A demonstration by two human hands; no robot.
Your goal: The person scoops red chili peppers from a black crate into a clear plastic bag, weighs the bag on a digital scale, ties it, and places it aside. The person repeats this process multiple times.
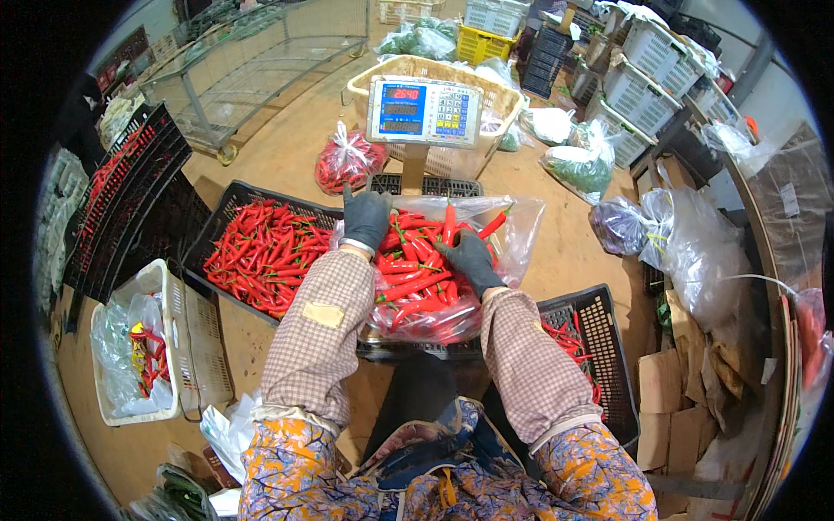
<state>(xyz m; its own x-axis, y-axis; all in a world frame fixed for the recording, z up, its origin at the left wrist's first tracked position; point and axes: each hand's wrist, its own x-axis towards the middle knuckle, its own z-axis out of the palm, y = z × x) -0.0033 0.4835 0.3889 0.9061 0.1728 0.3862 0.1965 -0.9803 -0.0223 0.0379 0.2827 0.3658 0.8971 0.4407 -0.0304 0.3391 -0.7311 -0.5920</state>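
An open clear plastic bag (521, 218) full of large red chili peppers (412, 268) lies on the platform of a digital scale (423, 112). The scale's lit display faces me. My left hand (366, 220), in a dark glove, is at the bag's far left edge with its index finger pointing up. Whether its other fingers grip the plastic cannot be seen. My right hand (470, 259), gloved too, rests on the peppers at the bag's right side, thumb apart. Its fingertips are partly hidden among them, so a grip is unclear.
Left of the scale stands a black crate (244, 189) of smaller chilies; another black crate (609, 352) is at right. A tied bag of chilies (348, 159) and a cream basket (449, 163) stand beyond. A white basket (208, 371) sits lower left. Stacked crates (651, 84) rise far right.
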